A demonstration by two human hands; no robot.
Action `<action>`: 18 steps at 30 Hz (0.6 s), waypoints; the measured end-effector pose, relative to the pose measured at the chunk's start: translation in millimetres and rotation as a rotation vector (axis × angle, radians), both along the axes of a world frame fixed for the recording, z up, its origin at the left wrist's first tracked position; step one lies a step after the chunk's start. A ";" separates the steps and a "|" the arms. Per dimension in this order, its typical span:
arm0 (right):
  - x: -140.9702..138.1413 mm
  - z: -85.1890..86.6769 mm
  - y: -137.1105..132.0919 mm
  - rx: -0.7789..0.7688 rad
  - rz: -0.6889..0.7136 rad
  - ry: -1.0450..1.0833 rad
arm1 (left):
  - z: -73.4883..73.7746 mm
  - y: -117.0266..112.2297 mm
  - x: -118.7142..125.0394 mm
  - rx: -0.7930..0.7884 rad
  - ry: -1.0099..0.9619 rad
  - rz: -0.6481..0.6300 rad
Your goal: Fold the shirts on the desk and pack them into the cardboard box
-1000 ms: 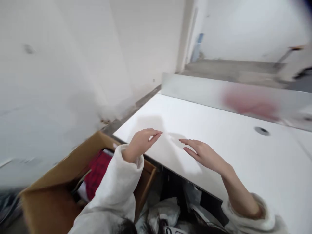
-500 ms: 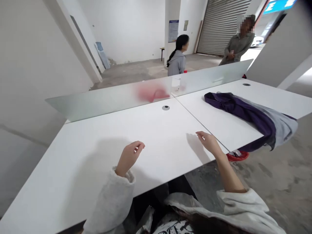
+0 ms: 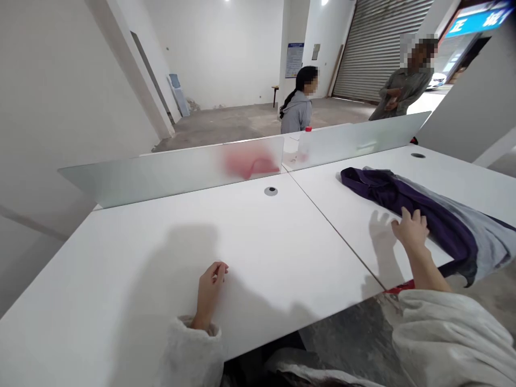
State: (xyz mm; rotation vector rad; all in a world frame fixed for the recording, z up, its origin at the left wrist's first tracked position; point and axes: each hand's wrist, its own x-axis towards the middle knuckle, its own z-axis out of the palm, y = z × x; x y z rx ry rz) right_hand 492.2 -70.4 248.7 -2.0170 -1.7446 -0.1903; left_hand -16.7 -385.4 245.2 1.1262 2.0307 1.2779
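My left hand (image 3: 210,290) rests on the white table (image 3: 161,258) near its front edge, fingers loosely curled, nothing visible in them. Stretched out to the right, my right hand (image 3: 410,228) has its fingers spread and reaches the near edge of a purple and grey garment (image 3: 423,207) lying crumpled on the adjoining white table (image 3: 342,204). The fingertips touch or nearly touch the purple cloth. Both my arms wear fluffy white sleeves.
A frosted divider panel (image 3: 169,172) runs along the back of the tables, with something red blurred behind it. A cable hole (image 3: 270,191) sits in the tabletop. Two people (image 3: 298,102) stand beyond, one (image 3: 403,86) near a roller shutter. A red object (image 3: 399,287) shows under the right table.
My view swung right from the cardboard box to the tables. My right hand moved right to the purple garment. My left hand curled and dropped to the table.
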 end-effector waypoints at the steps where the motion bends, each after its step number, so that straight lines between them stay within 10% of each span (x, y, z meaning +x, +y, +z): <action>1: 4.6 1.3 5.9 -0.010 -0.038 0.021 | -0.5 -0.4 -1.2 -0.003 0.001 0.021; 10: 47.8 -17.5 54.8 -0.001 -0.352 0.292 | -1.0 1.2 -2.0 -0.058 0.002 0.081; 18: 65.1 26.5 94.2 -0.183 -0.262 0.072 | 0.1 0.5 -3.0 -0.091 -0.004 0.127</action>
